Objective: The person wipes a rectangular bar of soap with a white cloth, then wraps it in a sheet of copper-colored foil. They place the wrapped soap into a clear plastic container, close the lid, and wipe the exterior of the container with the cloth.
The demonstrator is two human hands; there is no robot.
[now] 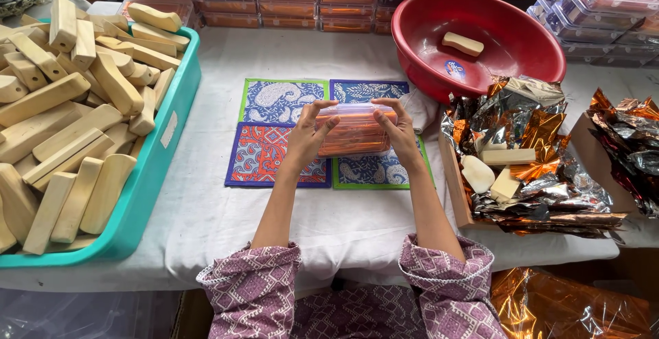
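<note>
Above patterned mats (274, 154), hands (353, 136) gripping wrapped pack (355, 132)

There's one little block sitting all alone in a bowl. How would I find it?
Look to the far right side of the white table for the big red round basin. Inside it lies a single pale wooden block, small and oblong. Unlike the blocks heaped in the teal tray or lying on the crinkled foil, it lies alone.

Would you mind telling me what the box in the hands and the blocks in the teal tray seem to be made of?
The box looks like clear glossy plastic, its orange contents showing through. The blocks in the teal tray appear to be pale, unfinished wood, matte with faint grain.
</note>
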